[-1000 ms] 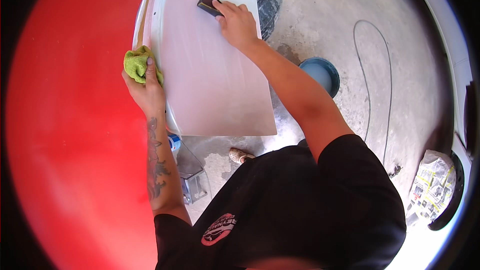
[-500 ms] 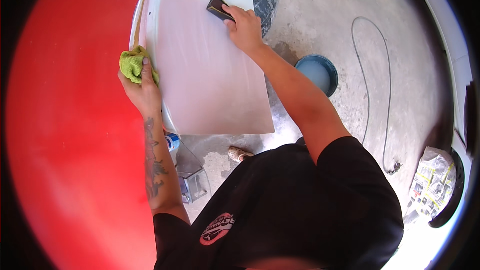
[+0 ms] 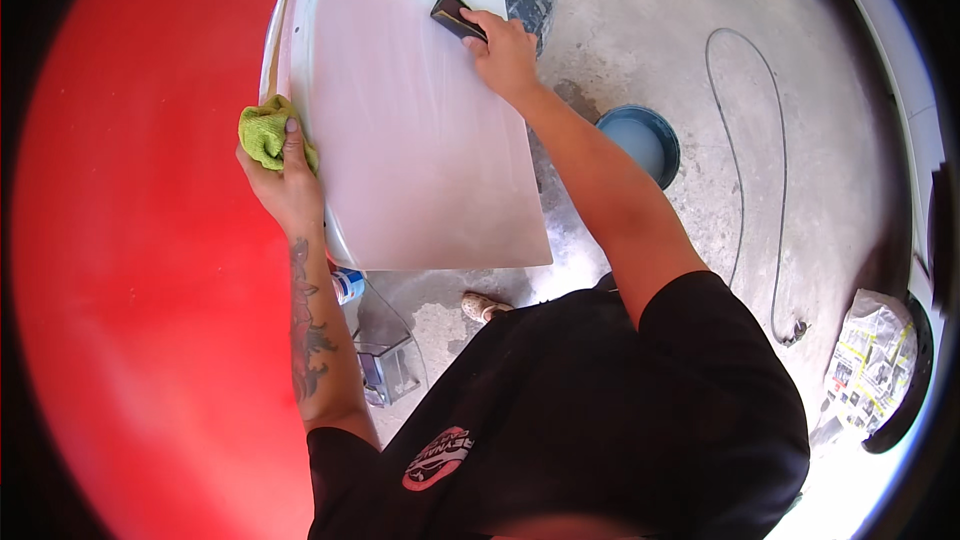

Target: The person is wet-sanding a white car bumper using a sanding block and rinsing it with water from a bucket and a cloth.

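A broad panel, pale white at the far end and dull pinkish over most of its face, lies in front of me. It looks like a car body panel. My right hand grips a dark sanding block at the panel's far right, with the block against the surface. At the panel's left edge, my left hand clutches a crumpled yellow-green cloth. The thumb lies over the cloth, and the other fingers are mostly hidden. A large glossy red car surface fills the left side.
A dark bucket of cloudy liquid stands right of the panel. A thin cable loops over the concrete floor. A clear box and a blue-white can sit below the panel. Newspaper-like wrapping covers something near a white vehicle.
My right hand and the sanding block have shifted slightly to the right across the panel. My left hand stays on the cloth at the panel's edge.
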Motion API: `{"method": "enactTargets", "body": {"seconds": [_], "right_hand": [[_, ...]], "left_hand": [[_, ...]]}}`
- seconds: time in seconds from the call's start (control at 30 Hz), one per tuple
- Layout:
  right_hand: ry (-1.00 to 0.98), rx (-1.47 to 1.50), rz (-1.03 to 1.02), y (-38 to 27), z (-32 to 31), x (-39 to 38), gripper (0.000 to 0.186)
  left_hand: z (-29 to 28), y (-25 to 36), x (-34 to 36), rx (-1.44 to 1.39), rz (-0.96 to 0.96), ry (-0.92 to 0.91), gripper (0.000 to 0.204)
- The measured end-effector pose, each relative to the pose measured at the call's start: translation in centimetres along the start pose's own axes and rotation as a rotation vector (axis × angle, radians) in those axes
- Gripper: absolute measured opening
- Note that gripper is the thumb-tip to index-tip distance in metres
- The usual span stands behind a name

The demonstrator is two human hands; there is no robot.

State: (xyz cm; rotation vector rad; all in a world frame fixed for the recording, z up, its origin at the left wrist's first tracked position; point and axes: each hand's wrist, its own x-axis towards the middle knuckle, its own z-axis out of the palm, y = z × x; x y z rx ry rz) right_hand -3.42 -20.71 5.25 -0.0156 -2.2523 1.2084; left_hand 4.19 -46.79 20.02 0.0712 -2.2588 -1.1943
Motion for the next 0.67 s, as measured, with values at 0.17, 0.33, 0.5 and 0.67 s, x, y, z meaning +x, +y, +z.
{"method": "enactTargets", "body": {"seconds": [0.17,0.33,0.5,0.67], "right_hand": [[-0.106,0.095,-0.063,-0.9,-2.5,-12.0,0.052],[-0.216,0.062,-0.132,-0.6,-4.3,-16.1,0.057],[0.109,0.079,0.014,3.5,0.0,-1.2,0.043],[0.09,0.12,-0.182,3.5,-0.2,-7.1,0.045]], "left_hand": [[-0.8,0.4,-0.3,-0.02,-0.03,0.034,0.048],[-1.4,-0.1,-0.1,-0.017,-0.061,0.015,0.048],[-0.1,0.8,-0.1,-0.058,0.002,-0.004,0.048],[-0.8,-0.4,-0.2,-0.031,-0.028,0.008,0.049]]}}
